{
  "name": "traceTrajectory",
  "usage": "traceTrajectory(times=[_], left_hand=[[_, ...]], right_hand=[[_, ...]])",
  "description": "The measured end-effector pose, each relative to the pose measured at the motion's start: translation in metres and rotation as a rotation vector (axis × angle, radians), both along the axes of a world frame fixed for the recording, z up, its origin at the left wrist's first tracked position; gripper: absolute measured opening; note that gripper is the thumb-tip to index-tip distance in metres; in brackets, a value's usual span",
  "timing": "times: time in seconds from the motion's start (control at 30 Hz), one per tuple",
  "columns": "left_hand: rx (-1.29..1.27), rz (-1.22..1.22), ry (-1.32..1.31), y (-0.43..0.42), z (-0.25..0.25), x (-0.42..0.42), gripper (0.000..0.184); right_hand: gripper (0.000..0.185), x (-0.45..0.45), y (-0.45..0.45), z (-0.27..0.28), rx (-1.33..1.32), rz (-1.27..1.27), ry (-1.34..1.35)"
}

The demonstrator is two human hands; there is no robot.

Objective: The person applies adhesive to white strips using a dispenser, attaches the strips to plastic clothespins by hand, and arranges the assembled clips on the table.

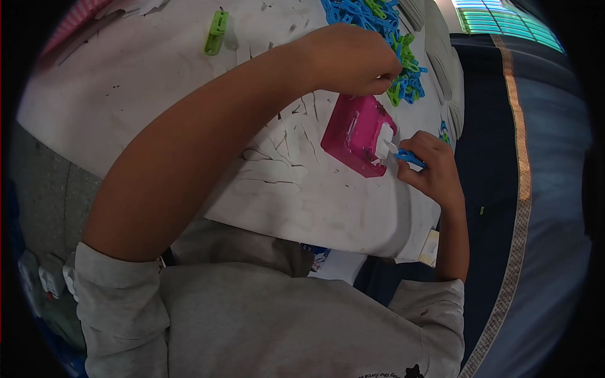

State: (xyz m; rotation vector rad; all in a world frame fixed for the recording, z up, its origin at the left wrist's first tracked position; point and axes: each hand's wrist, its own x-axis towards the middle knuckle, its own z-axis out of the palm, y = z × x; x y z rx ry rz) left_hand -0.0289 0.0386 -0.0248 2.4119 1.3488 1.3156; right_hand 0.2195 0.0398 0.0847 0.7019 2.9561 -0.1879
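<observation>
My right hand (430, 165) pinches a blue plastic clip (409, 157), like a clothes peg, with its tip against white material (384, 141) at the open side of a pink box (353, 132). My left arm stretches across the table, and my left hand (359, 60) is closed just above the pink box, beside a pile of blue and green clips (406, 60). Its fingertips are mostly turned away, so what they hold, if anything, is hidden. The pink box has dark and white smears on its surface.
The white table (265, 201) carries dark threads (271, 181) and marks. A lone green clip (216, 31) lies at the far left. Pink checked cloth (72, 28) shows in the upper left corner. Dark blue fabric (491, 189) hangs along the right.
</observation>
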Motion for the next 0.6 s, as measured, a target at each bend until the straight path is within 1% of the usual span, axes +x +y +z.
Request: traceTrajectory(times=[0.47, 0.53, 0.6], left_hand=[[-0.003, -0.008, -0.002, -0.002, 0.0, -0.001, 0.018], [-0.088, -0.019, -0.032, -0.003, 0.0, 0.0, 0.013], [-0.1, -0.014, -0.032, -0.005, 0.0, 0.001, 0.013]], right_hand=[[0.019, 0.0, 0.0, 0.009, 0.0, -0.052, -0.178], [0.019, 0.0, 0.0, 0.01, 0.007, -0.057, -0.205], [0.02, -0.001, 0.0, 0.011, 0.017, -0.063, -0.23]])
